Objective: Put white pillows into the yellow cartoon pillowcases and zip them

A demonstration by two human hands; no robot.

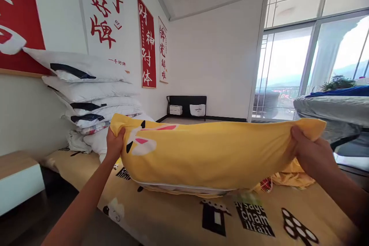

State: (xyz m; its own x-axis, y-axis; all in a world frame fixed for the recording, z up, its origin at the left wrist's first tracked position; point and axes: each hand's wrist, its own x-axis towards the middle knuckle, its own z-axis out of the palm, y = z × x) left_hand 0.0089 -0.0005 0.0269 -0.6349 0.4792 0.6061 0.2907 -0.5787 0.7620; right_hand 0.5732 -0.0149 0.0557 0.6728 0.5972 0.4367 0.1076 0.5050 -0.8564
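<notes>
A yellow pillow [213, 153] with a white, pink and black cartoon print hangs stretched between my two hands, above the bed [167, 215]. My left hand [115, 144] is closed around its upper left corner. On the other side, my right hand [309, 150] grips the upper right corner. Along the lower edge runs an opening with a whitish strip showing; what lies inside is mostly hidden. Behind the pillow, near my right hand, crumpled yellow cloth [294, 175] rests on the tan printed bedsheet.
White pillows [98, 90] are piled high at the left by the wall. A small cabinet [20, 184] stands beside the bed at the lower left. A black rack [186, 102] is against the far wall. At the right, a grey covered object [331, 107] stands before the window.
</notes>
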